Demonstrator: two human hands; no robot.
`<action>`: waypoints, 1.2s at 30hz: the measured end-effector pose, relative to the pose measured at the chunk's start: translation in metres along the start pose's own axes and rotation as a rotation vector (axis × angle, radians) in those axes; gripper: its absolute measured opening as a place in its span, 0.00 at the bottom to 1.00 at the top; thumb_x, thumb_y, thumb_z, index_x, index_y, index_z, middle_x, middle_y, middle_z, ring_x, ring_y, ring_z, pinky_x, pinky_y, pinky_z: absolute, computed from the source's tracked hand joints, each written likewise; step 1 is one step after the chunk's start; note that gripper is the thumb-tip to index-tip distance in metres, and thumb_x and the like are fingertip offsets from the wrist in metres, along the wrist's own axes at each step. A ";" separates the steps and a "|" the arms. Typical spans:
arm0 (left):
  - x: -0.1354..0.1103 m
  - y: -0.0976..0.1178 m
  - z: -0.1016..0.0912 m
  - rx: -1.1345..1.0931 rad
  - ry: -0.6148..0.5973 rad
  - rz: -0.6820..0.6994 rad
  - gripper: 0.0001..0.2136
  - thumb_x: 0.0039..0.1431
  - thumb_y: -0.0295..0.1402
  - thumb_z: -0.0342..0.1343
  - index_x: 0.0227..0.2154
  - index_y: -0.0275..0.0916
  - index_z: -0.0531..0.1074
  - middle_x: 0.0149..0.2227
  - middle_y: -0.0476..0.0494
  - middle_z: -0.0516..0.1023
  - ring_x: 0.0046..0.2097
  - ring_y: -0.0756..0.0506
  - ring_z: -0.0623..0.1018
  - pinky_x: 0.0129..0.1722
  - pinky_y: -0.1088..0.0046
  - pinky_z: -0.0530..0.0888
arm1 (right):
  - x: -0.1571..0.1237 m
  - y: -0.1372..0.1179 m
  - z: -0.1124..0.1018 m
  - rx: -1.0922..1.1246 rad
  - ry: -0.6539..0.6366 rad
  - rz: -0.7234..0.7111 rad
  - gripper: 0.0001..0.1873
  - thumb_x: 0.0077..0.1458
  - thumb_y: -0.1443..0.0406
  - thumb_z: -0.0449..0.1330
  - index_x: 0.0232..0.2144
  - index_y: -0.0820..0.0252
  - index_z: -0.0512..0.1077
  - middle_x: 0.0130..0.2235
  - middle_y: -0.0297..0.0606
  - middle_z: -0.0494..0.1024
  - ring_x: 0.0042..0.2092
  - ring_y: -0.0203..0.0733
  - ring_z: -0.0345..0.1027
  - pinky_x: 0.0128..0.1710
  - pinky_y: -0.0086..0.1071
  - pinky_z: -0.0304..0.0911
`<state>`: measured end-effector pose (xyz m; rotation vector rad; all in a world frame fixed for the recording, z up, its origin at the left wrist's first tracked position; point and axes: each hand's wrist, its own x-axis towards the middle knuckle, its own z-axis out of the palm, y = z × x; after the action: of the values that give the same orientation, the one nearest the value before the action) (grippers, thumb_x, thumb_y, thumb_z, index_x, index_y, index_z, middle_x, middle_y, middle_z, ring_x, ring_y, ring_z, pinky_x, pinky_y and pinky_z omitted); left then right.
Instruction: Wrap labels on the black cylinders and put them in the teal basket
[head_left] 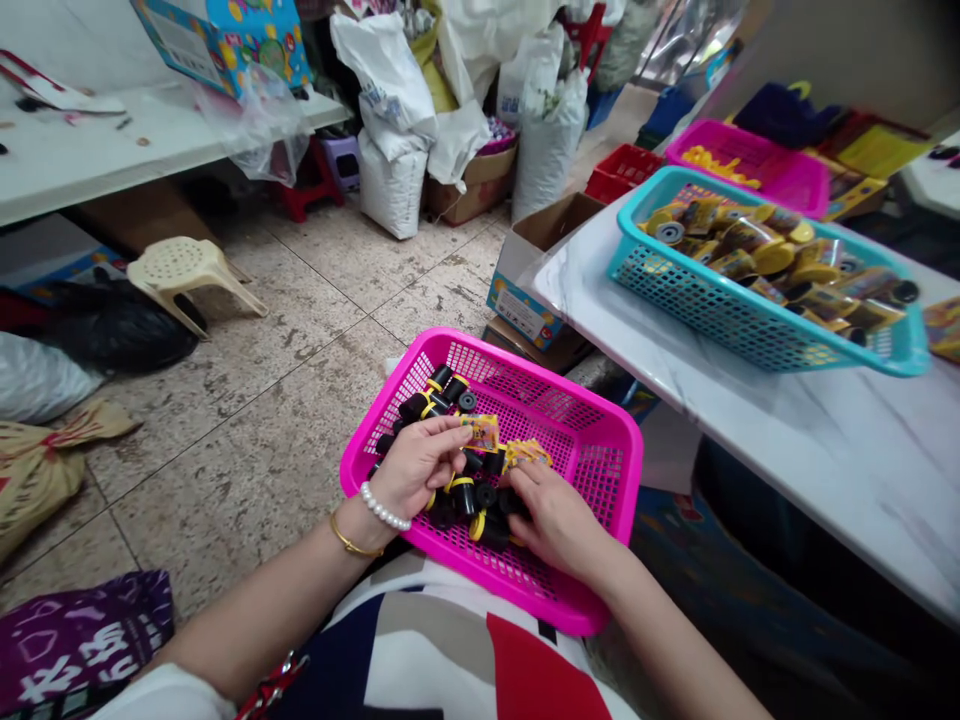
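A pink plastic basket [600, 430] rests on my lap. Inside it lie several short black cylinders with yellow rims [465, 495], jumbled mostly at the left and middle. My left hand [420, 465] pinches a small yellow printed label [484, 432] between thumb and forefinger, above the cylinders. My right hand [551, 515] reaches down into the basket with curled fingers, beside more yellow labels [529, 453]. Its fingertips are among the black pieces, and what they grip is partly hidden.
At the right, a teal basket [697, 310] full of yellow-labelled cylinders stands on a marble-patterned table [840, 450]. Behind it is a pink tray [806, 190] with yellow parts. A cream stool [180, 265], an open carton [525, 255] and white sacks [394, 150] stand on the floor.
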<state>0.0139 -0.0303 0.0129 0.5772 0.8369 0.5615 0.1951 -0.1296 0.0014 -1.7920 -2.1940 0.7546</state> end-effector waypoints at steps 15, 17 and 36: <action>0.009 -0.011 0.000 -0.011 0.016 -0.029 0.13 0.47 0.32 0.66 0.34 0.32 0.72 0.28 0.47 0.74 0.18 0.59 0.65 0.11 0.86 0.50 | 0.003 0.023 0.001 1.073 0.019 0.449 0.11 0.47 0.65 0.63 0.33 0.58 0.65 0.25 0.25 0.68 0.26 0.31 0.65 0.27 0.25 0.64; 0.008 -0.012 0.000 0.002 0.033 -0.018 0.12 0.47 0.32 0.66 0.33 0.32 0.72 0.26 0.48 0.73 0.18 0.59 0.64 0.11 0.86 0.49 | 0.001 0.023 -0.001 1.152 0.026 0.479 0.12 0.46 0.65 0.65 0.33 0.59 0.66 0.26 0.26 0.70 0.26 0.31 0.66 0.27 0.25 0.65; -0.005 -0.033 0.019 0.395 -0.025 0.282 0.21 0.46 0.28 0.65 0.43 0.38 0.65 0.29 0.52 0.72 0.31 0.53 0.73 0.33 0.78 0.72 | 0.003 -0.002 -0.009 1.701 0.122 0.443 0.10 0.50 0.61 0.65 0.32 0.63 0.74 0.30 0.36 0.76 0.28 0.33 0.69 0.29 0.27 0.69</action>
<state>0.0337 -0.0621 0.0037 1.0732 0.8532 0.6475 0.1974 -0.1252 0.0094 -1.1245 -0.3848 1.6980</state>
